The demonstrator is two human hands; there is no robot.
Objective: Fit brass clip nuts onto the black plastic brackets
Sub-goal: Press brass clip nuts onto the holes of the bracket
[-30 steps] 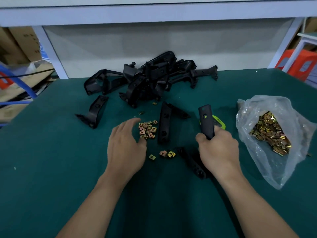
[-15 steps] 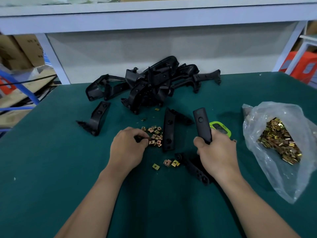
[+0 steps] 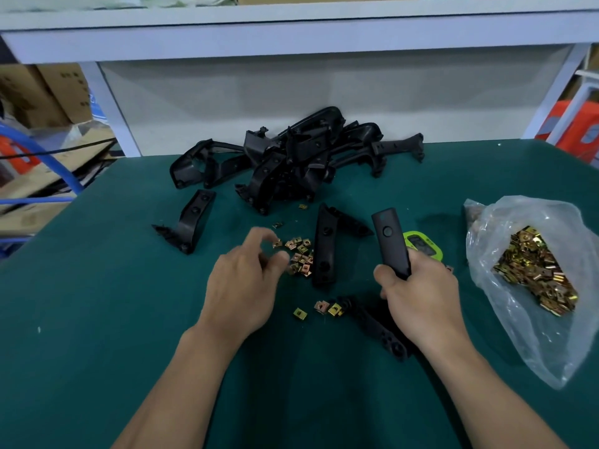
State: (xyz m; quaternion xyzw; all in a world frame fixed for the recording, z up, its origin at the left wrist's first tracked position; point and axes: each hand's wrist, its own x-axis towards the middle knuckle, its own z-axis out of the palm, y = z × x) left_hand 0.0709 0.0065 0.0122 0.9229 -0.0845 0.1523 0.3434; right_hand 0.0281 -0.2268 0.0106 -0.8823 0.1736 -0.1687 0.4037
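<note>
- Two bare forearms reach in over the green table (image 3: 97,335).
- Four loose clip nuts (image 3: 333,308) lie nearest: one alone on the left, three bunched just right of it.
- The right hand (image 3: 421,296) has its fingers wrapped round one black bracket (image 3: 390,241) and holds its long arm upright. A black bar (image 3: 379,328) runs along the table under this hand; whether it belongs to the same bracket I cannot tell.
- The left hand (image 3: 243,286) hovers at the left edge of the small pile of clip nuts (image 3: 299,257). Its thumb and forefinger are curled close together; the blur hides whether a nut sits between them.
- That pile holds roughly fifteen nuts, overlapping too much for an exact count.
- One second bracket (image 3: 324,251) lies flat between the hands, touching the pile's right side.
- One green gadget (image 3: 421,246) shows just behind the held bracket.
- One clear plastic bag (image 3: 505,222) on the right holds a heap of brass nuts (image 3: 534,277), far too many to count.
- One third bracket (image 3: 191,225) stands apart on the left.
- Two stray nuts (image 3: 277,225) lie beyond the pile, the farther one near the heap.
- The tangled heap of brackets (image 3: 291,163) sits at the table's far edge; its number cannot be told.
- Behind it is a white shelf frame (image 3: 291,40), with cardboard boxes (image 3: 42,92) to the left.
</note>
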